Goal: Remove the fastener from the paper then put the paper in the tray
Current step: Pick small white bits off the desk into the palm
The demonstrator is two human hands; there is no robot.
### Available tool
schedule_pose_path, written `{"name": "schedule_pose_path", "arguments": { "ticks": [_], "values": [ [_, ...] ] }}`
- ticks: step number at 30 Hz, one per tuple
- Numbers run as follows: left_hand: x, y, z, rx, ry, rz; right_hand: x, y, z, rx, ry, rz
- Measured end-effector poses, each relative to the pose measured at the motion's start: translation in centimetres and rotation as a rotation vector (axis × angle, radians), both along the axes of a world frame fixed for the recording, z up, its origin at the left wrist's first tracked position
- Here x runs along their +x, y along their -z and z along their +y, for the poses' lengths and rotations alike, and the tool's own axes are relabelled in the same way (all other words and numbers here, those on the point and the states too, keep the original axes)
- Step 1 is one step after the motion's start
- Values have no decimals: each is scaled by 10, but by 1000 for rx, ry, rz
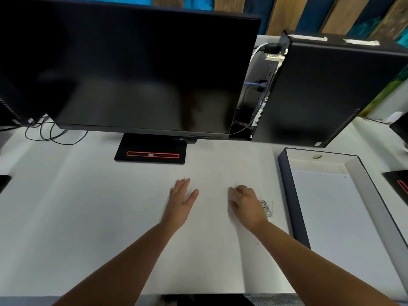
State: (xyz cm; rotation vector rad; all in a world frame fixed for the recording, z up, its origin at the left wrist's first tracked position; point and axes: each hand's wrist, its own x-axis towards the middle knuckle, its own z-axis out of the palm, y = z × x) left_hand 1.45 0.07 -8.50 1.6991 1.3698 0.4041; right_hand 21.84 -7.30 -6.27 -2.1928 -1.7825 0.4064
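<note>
My left hand [180,203] lies flat, palm down, on the white desk with nothing in it. My right hand [246,205] rests palm down a little to its right, fingers slightly curled against the surface and holding nothing. A small clear fastener [269,209] lies on the desk, touching the right edge of that hand. The dark-walled tray [287,186] stands at the right with a white sheet of paper [335,217] lying flat inside. A faint straight edge [242,261] runs across the surface under my right forearm; I cannot tell whether it belongs to a sheet.
A large dark monitor [132,69] on a black stand [151,151] fills the back. A black computer tower [331,91] with cables stands behind the tray. Loose cables [53,133] lie at the back left. Dark objects sit at the far left and right edges.
</note>
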Motion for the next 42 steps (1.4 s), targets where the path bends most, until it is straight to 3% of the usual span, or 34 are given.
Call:
{"name": "schedule_pose_path", "arguments": {
  "ticks": [13, 17, 21, 23, 33, 42],
  "values": [
    [6, -1, 1, 110, 79, 147, 15, 3, 30, 22, 29, 57],
    [9, -9, -1, 61, -125, -119, 1, 11, 25, 51, 33, 103],
    [14, -29, 1, -219, -390, -602, -6, 13, 26, 48, 47, 212],
    [12, -32, 3, -315, -438, -700, -8, 12, 27, 32, 44, 235],
    [4, -35, 9, -572, -510, -890, -42, 11, 22, 30, -87, 261],
    [-2, -28, 11, -629, -576, -940, -54, 2, 32, -45, -141, 274]
  ]
}}
